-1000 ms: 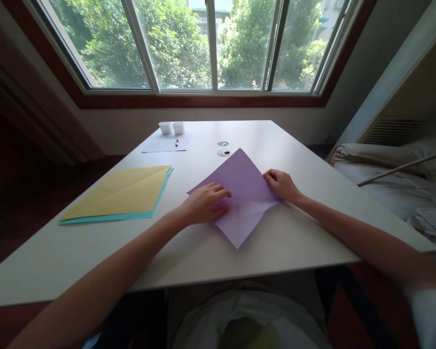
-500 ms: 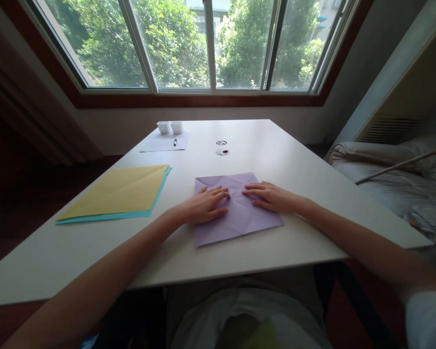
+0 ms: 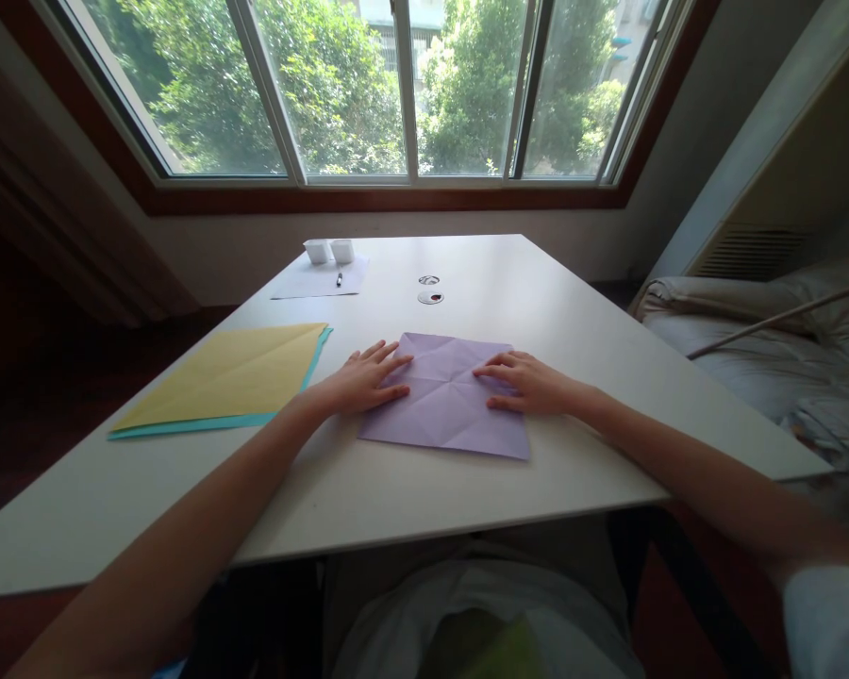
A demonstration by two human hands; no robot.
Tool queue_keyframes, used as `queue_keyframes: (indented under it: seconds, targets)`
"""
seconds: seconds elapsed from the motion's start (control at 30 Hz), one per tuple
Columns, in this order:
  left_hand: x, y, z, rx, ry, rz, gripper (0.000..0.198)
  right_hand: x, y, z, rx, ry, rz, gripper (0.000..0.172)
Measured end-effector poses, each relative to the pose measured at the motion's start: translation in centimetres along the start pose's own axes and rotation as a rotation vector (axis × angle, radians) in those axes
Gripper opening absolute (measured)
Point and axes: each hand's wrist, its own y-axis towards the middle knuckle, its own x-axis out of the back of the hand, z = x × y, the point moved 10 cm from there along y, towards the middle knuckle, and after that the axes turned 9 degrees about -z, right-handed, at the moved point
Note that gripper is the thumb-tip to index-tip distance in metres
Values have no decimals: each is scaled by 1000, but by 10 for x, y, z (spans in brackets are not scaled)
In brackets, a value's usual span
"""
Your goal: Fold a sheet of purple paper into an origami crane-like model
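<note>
A square sheet of purple paper (image 3: 449, 405) lies unfolded on the white table in front of me, with crease lines crossing at its middle. My left hand (image 3: 369, 379) rests at the sheet's left edge, fingers spread, with the thumb and some fingertips over the paper. On the right part of the sheet lies my right hand (image 3: 524, 382), its fingers stretched out and apart. Neither hand grips anything. The parts of the paper under both hands are hidden.
Left of my left hand lie yellow paper (image 3: 226, 377) and turquoise paper (image 3: 198, 427) beneath it. Farther back, two small white containers (image 3: 329, 252) and a pen (image 3: 339, 280) stand by or on a white sheet (image 3: 297, 283). Two round discs (image 3: 430, 297) are set on the table (image 3: 594, 443).
The purple paper has turned clockwise, so its near edge now slopes down to the right. My left hand has slid left to the paper's edge; my right hand has hardly moved.
</note>
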Motion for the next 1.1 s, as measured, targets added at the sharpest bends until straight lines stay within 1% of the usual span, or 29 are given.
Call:
queue_keyframes:
  seconds: [0.1,0.2,0.37,0.6,0.67,0.7,0.83,0.9,0.93,1.0,1.1]
  targets:
    - [0,-2,-16,-116,-64,9,62,-3,-2,-9,-21,70,15,52]
    - [2,-2,-25,-172,-111,-19,61,-7,-3,-21,-59,131,27,50]
    - [7,1,-25,-179,-140,-70,58,-12,-3,-29,-97,215,30,46]
    - [11,0,-26,-171,-114,-74,54,-7,0,-27,-101,264,19,43]
    - [13,1,-19,-115,-84,-95,55,-5,0,-27,-97,225,14,44]
    - [15,1,-13,-60,-63,-115,55,-3,0,-27,-97,184,7,45]
    - [27,-1,19,253,15,-224,51,5,-1,-28,-144,-79,-47,52]
    - [34,-4,26,345,44,-268,47,10,-1,-25,-172,-182,-82,55]
    - [37,-5,24,354,57,-287,46,11,0,-21,-179,-211,-97,55]
    - [42,-4,13,310,72,-323,45,13,1,-15,-195,-222,-120,48]
    - [42,-2,-17,154,38,-346,44,13,5,-9,-194,-129,-122,37]
